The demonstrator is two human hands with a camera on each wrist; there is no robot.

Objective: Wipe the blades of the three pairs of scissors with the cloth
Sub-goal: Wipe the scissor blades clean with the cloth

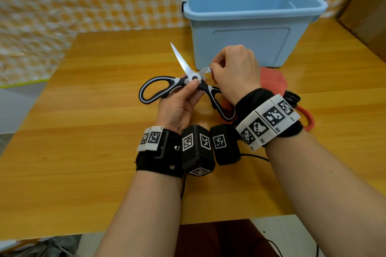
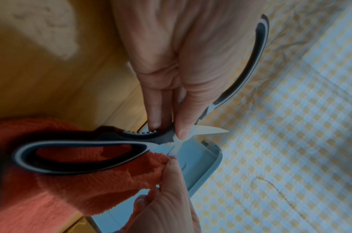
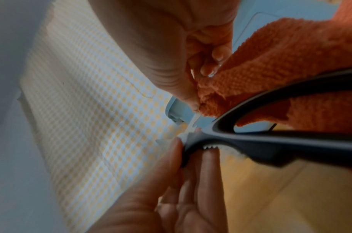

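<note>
The left hand [image 1: 179,102] holds the black-and-white scissors [image 1: 167,87] above the worktop [image 1: 94,110], its grip narrow: thumb and fingertips pinch the pivot and the toothed inner edge of a handle. The scissors stand wide open, one blade [image 1: 181,59] pointing to 11 o'clock, the other [image 1: 203,71] to 2 o'clock. The right hand [image 1: 236,71] closes its grip on the orange cloth [image 3: 270,66], thumb and curled fingers pinching it around that second blade near its tip.

The right hand and wrist hide most of the cloth from the head view; only a fold [image 1: 272,80] shows at 3 o'clock of the hand. Behind the right wrist, a black handle loop [image 1: 292,97] and a red handle [image 1: 307,117] peek out, the rest covered. Both wrist views are blurred.

The blue tub [image 1: 250,19] stands at 12 o'clock on the worktop; nothing shows in the visible part of its inside.
</note>
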